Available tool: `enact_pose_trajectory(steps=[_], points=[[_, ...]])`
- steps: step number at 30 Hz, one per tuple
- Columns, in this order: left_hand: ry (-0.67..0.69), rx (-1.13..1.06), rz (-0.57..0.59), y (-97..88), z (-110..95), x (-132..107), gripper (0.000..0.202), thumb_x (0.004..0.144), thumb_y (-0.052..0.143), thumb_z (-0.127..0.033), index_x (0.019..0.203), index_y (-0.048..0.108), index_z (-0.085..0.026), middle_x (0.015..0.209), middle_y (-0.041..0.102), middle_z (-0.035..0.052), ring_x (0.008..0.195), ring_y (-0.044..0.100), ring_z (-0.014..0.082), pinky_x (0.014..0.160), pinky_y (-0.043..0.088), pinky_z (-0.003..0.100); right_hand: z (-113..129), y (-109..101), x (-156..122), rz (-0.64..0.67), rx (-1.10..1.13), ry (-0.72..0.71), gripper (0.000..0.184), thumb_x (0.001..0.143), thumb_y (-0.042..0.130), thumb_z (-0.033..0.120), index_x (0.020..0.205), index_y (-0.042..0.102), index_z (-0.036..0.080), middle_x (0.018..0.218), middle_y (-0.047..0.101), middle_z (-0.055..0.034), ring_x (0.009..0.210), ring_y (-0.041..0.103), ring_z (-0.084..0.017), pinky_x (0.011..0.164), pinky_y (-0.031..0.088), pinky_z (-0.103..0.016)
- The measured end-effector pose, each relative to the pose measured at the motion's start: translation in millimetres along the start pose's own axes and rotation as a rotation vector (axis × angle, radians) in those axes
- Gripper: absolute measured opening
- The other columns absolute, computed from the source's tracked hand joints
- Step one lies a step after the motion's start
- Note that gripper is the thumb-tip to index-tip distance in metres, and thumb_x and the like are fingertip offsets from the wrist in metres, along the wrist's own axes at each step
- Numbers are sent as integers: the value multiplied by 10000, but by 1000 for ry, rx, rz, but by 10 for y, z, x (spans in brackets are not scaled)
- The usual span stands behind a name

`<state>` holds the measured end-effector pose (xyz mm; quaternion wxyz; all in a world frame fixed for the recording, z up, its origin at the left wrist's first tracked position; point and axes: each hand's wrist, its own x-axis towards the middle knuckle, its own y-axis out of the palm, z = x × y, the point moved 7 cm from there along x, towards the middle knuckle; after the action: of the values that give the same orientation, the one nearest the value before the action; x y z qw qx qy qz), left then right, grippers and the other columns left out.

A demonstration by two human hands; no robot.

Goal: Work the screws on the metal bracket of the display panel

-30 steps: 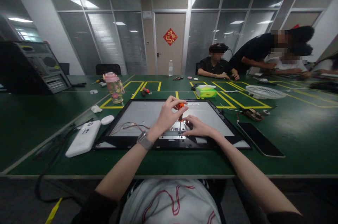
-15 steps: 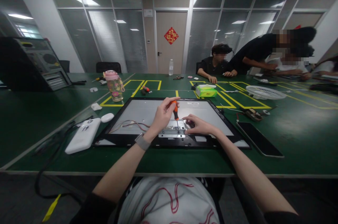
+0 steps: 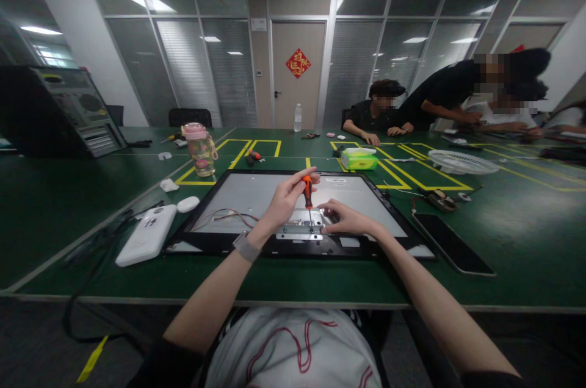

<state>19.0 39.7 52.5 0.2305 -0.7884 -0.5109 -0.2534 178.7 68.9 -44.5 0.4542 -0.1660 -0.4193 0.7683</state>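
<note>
A screwdriver with an orange and black handle stands nearly upright. My left hand, wearing a grey-banded watch on the wrist, pinches its handle between thumb and fingers. Its tip meets a silver metal bracket near the front edge of a flat display panel with a black frame, lying on the table. At the bracket's right side, my right hand has thumb and fingers curled round the edge. Thin coloured wires run from the bracket leftward over the panel's grey back.
Left of the panel lie a white power bank, a small white case and a pink-lidded bottle. To its right is a dark phone. Behind are a green tissue pack and a white fan grille. Several people sit or lean at the far right.
The fingers of my left hand have straightened a little along the screwdriver's handle, which stays upright at the same spot. My right hand keeps its place at the bracket. The view shifted slightly.
</note>
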Motion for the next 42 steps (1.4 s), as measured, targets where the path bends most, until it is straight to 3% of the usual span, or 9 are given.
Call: enact_pose_trajectory(steps=[8, 12, 15, 18, 23, 26, 31, 36, 42], points=[[102, 268, -200, -96, -18, -40, 207, 784, 682, -306, 958, 698, -195, 995, 598, 61, 863, 602, 139, 749, 525, 255, -11, 3, -4, -2, 4, -8, 630, 691, 730, 472, 1241, 559, 219, 995, 506, -48, 909, 541, -210, 858, 471, -368], [43, 137, -143, -78, 5, -12, 275, 918, 469, -278, 1075, 670, -177, 987, 652, 78, 938, 621, 161, 830, 512, 298, -11, 9, -2, 16, 0, 0, 644, 699, 720, 488, 1254, 549, 209, 997, 499, -52, 921, 535, -216, 862, 470, -372], [-5, 103, -190, -126, 26, -5, 222, 864, 563, -289, 988, 691, -158, 880, 663, 58, 809, 630, 142, 743, 519, 271, -5, 7, -5, 18, 1, 4, 646, 699, 719, 488, 1257, 547, 212, 995, 494, -51, 925, 536, -215, 865, 467, -371], [-4, 181, -281, -196, 22, -13, 170, 776, 674, -309, 850, 716, -162, 940, 629, 61, 824, 606, 139, 700, 505, 241, 1, 8, -10, 21, 4, 11, 648, 698, 722, 482, 1257, 546, 205, 1005, 489, -54, 920, 531, -212, 871, 460, -367], [-134, -187, -171, -124, 175, 14, 300, 857, 554, -361, 1014, 704, -154, 944, 663, 81, 860, 636, 159, 787, 502, 286, -9, 13, -4, 25, 8, 32, 674, 687, 724, 496, 1249, 545, 171, 1008, 487, -61, 907, 525, -211, 843, 461, -352], [-236, -377, -179, -106, 277, 6, 293, 773, 668, -322, 1005, 700, -147, 811, 671, 46, 745, 630, 129, 744, 492, 261, -7, 9, 1, 19, -3, 26, 673, 680, 727, 493, 1247, 551, 178, 996, 491, -58, 910, 522, -216, 846, 452, -355], [-105, -20, -323, -254, 191, 0, 176, 789, 656, -287, 899, 724, -167, 881, 658, 43, 799, 611, 123, 750, 466, 235, -12, 11, -4, 21, 16, 27, 654, 681, 726, 495, 1243, 557, 207, 1014, 497, -58, 913, 524, -213, 839, 455, -350], [-32, 37, -230, -184, 107, 16, 243, 878, 519, -259, 1020, 691, -161, 892, 666, 59, 858, 627, 154, 800, 480, 281, -39, 22, 2, 19, 20, 24, 659, 679, 726, 507, 1240, 556, 206, 1016, 494, -58, 912, 529, -211, 836, 461, -350], [16, 254, -313, -215, 28, -31, 172, 827, 599, -265, 910, 719, -175, 965, 614, 69, 899, 591, 153, 715, 483, 230, -43, 23, 10, 14, 11, 22, 663, 675, 731, 501, 1239, 559, 198, 1003, 496, -58, 906, 524, -210, 840, 459, -352]])
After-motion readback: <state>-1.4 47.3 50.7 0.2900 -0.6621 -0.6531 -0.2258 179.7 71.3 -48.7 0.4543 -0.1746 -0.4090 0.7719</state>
